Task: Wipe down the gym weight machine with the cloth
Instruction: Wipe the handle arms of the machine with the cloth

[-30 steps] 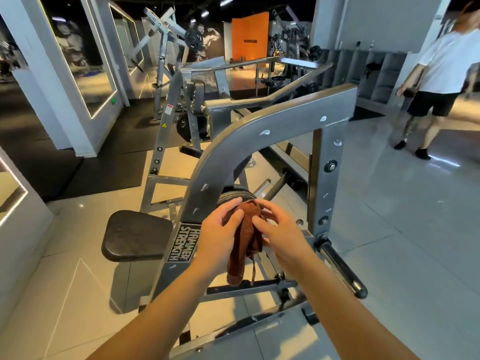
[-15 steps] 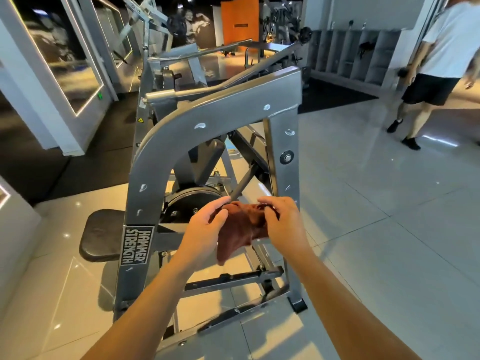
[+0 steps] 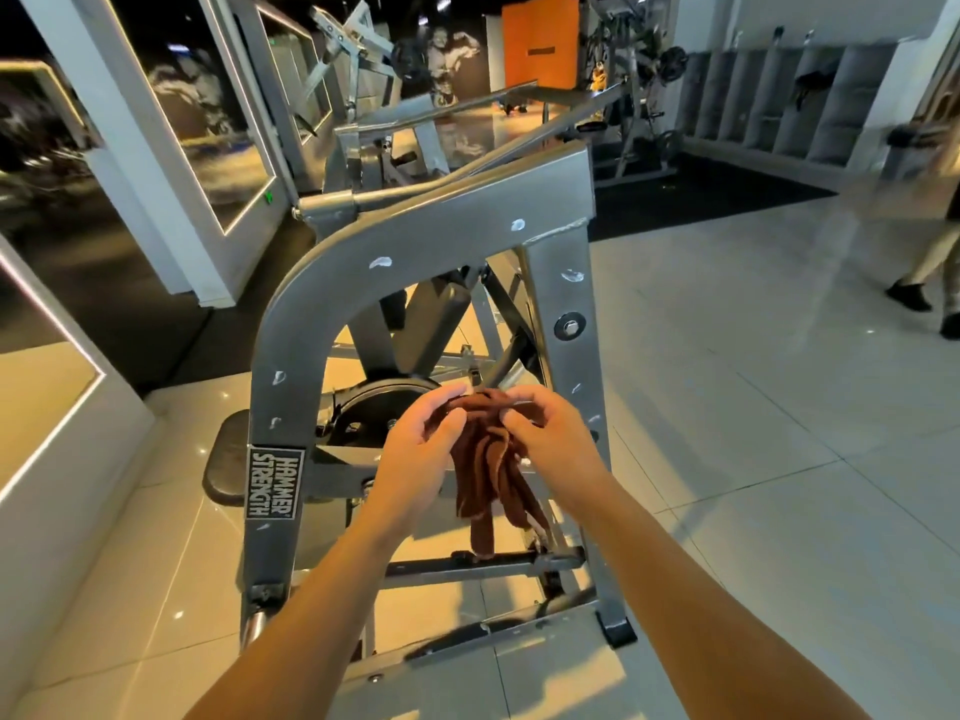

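Left hand (image 3: 415, 454) and right hand (image 3: 551, 440) round cloth (image 3: 488, 475), folds partly concealed.

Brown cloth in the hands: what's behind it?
Behind the cloth, held by the left hand and right hand, a black weight plate and a grey crossbar show. What sits directly behind its folds is covered.

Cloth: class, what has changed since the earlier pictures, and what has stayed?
The cloth, held half spread between the hands half a second ago, now hangs bunched in long folds. The left hand and right hand still pinch its top edge, off the machine frame.
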`<state>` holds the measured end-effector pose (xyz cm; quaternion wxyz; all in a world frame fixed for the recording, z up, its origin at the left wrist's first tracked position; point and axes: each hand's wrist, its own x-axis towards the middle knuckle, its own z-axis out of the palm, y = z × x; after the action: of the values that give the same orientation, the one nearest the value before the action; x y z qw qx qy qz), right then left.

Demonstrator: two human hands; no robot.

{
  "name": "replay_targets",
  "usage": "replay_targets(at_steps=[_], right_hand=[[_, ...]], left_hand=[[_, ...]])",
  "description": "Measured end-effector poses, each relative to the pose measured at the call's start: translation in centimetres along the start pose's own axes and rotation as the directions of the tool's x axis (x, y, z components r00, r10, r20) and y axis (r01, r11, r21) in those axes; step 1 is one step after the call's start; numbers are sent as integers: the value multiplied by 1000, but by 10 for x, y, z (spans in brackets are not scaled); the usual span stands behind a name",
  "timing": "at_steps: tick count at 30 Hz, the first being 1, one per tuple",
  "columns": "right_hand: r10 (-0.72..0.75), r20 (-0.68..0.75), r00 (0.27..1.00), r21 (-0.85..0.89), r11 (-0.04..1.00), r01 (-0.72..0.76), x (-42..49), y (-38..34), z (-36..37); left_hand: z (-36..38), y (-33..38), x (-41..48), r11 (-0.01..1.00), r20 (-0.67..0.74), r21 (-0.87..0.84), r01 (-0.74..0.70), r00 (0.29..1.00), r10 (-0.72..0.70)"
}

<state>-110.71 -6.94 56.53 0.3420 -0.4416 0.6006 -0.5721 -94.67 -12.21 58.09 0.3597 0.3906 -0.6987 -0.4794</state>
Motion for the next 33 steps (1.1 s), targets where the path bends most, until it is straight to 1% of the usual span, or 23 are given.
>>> replay_targets(at_steps=[3,5,7,10,11,13,14,17,19,21,23,24,26,28,30,32,33], right_hand=[[15,-39,999,174,985,-8,6,-10,0],[12,-44,999,269,963,0,7,-18,-2],[-23,-71,997,242,970,39,8,-22,-5],[-87,-103,991,86,992,96,7,-28,-10],[-100,-90,991,67,992,106,7,-29,-11],[-120,-58,991,108,986,126,7,-34,-10],[-143,-70,987,106,983,150,8,-37,-10],[-226,-184,957,27,972,235,15,-50,-10],[-242,-251,937,-11,969,248,23,-58,-13],[-287,-308,907,-123,957,261,34,-68,-19],[-325,-392,860,-176,945,277,46,-81,-26],[-320,-439,839,-167,947,274,52,-89,-31],[-321,-496,807,-168,947,273,67,-102,-38],[-345,-498,796,-246,936,251,82,-112,-37],[-358,-475,804,-306,924,230,94,-117,-26],[-383,-449,807,-325,911,252,99,-115,-5],[-409,-415,813,-341,898,278,100,-112,5]], left_hand=[[7,2,4,998,32,50,-36,999,35],[14,6,10,996,12,83,-36,999,35],[19,15,15,997,-51,72,-26,998,29],[26,32,18,1000,-136,-8,-22,990,21],[28,39,19,999,-162,-36,-39,986,32],[33,49,24,995,-189,-48,-88,979,78],[35,53,28,993,-190,-35,-112,976,103],[36,64,40,983,-173,77,-168,968,179],[33,65,49,949,-164,228,-217,953,257],[24,65,57,874,-171,393,-288,910,377],[14,68,67,786,-154,508,-352,861,485],[10,70,72,756,-129,549,-356,858,498],[1,74,82,693,-66,641,-329,876,477],[-6,72,91,619,-19,725,-303,889,458],[-13,65,98,567,7,766,-305,885,466],[-16,59,101,562,12,766,-312,881,472],[-17,56,103,571,8,759,-314,880,474]])
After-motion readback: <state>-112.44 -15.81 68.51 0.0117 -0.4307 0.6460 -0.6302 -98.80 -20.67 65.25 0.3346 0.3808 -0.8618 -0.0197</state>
